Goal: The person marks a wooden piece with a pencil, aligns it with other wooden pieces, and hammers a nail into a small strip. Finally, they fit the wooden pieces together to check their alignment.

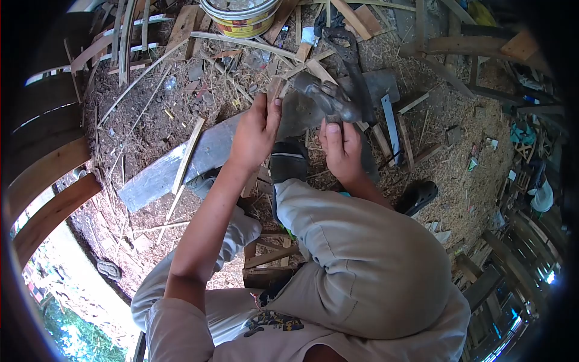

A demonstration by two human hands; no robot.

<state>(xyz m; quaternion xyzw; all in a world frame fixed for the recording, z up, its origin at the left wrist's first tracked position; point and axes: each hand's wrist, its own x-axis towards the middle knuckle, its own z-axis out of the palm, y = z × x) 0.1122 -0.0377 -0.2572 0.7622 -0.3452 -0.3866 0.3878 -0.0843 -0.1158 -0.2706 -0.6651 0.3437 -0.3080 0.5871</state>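
Observation:
A small block of wood [275, 88] is pinched between the thumb and fingers of my left hand [256, 133], upright above the grey board. My right hand [342, 149] is closed around the handle of a claw hammer [325, 96], just below its head. The hammer head lies to the right of the wood block, its face pointing toward the block. Under both hands the long grey board [211, 148] runs slantwise across the ground.
A bucket [244, 27] stands at the top. Beyond the hammer lies a dark tool with a loop handle [344, 42]. A bluish flat strip [391, 127] and a black clog [417, 196] are on the right. Wood slats [188, 154] and shavings litter the ground.

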